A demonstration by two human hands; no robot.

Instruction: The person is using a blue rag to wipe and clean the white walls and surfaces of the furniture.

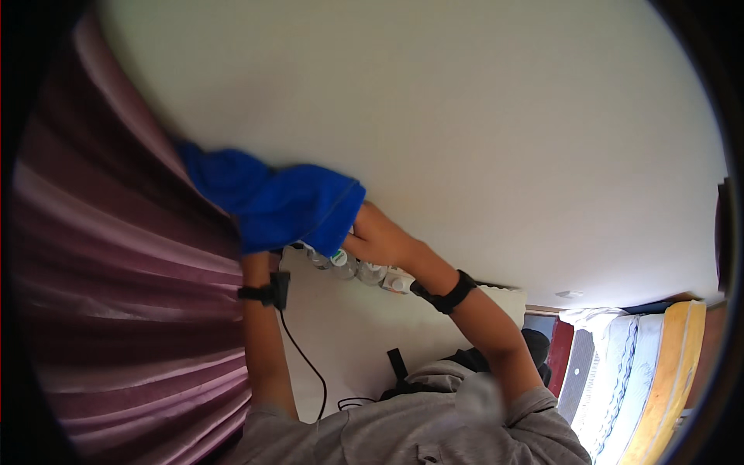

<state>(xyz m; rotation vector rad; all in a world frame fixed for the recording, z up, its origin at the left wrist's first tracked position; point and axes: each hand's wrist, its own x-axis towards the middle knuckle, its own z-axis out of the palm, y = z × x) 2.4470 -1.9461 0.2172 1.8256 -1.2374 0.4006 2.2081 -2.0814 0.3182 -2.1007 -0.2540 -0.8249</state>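
Note:
A blue cloth (291, 205) is bunched against the pale wall, its far left end touching the purple curtain. My right hand (376, 236) grips the cloth's right edge, with the fingers mostly covered by the fabric. From below, my left forearm (267, 349) reaches up under the cloth's lower left part. That fabric hides my left hand, so its fingers do not show.
Along the left side hangs the pleated purple curtain (147, 302). Several clear bottles (342, 266) and a white carton (397, 280) stand beneath my right hand. A black cable (306, 360) runs from my left wrist strap. Stacked mattresses (647, 380) lean at right.

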